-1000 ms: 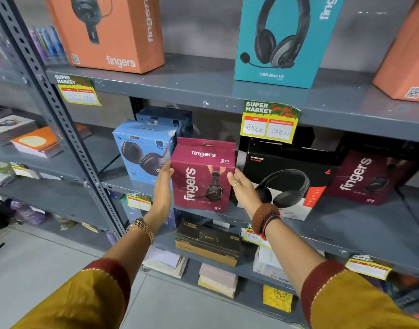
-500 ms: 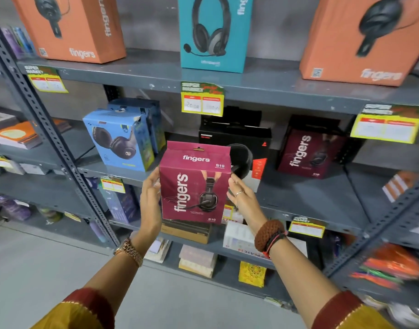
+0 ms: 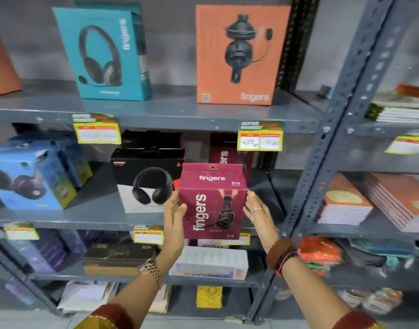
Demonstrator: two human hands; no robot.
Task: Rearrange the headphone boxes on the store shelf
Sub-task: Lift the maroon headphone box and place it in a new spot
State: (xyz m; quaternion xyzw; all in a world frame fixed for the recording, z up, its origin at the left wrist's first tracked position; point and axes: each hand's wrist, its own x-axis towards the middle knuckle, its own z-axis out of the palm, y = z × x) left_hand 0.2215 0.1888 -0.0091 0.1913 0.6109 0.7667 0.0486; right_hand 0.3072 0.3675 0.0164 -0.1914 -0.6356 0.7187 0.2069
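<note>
While clasped between both palms, maroon headphone box (image 3: 212, 201) upright, left hand (image 3: 174, 216) and right hand (image 3: 258, 213) flanking.

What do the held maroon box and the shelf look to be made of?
Maroon box: likely printed cardboard, matte, given its folded top flap with hang tab. Shelf: apparently grey-painted metal, with perforated angle uprights and a faint sheen.

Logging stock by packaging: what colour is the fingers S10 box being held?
Maroon-magenta with white lettering, on the fingers S10 box; the head view shows it.
</note>
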